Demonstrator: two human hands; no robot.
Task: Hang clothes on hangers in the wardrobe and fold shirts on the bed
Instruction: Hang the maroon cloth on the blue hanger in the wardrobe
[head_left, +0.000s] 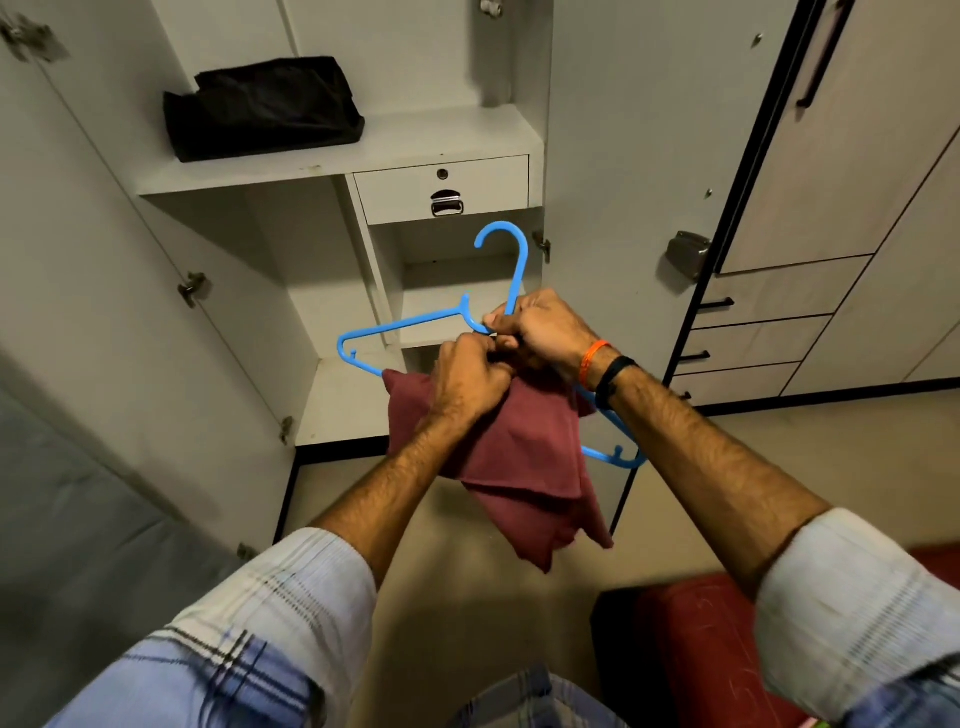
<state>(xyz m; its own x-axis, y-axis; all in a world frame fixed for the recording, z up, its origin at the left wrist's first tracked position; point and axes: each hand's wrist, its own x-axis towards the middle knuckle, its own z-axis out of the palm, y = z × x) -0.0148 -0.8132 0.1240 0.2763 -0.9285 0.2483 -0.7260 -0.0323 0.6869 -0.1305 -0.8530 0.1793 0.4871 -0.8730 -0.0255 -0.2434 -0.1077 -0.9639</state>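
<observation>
Head view. Blue plastic hanger (415, 318) — held in the air in front of the open wardrobe (332, 291), hook uppermost and curling to the left, long axis running from upper left down to lower right, the far-right end showing below the right wrist. Maroon garment (519, 457) — folded, draped over the hanger's lower bar and hanging down toward the floor, its bulk bunched under both hands. Right hand (540, 332) — fingers curled tight round the hanger's neck just below the hook; orange band and black band on the wrist. Left hand (470, 379) — fingers curled, pinching the maroon cloth near the hanger's centre, touching the right hand. Wardrobe, doors open: upper shelf (415, 140) holds one folded black garment (262, 106) at its left; below, at right, a shut drawer (441, 189) with a metal pull and a keyhole; open compartments beneath. Red seat (696, 649) at lower right; grey mattress (78, 519) at lower left.
</observation>
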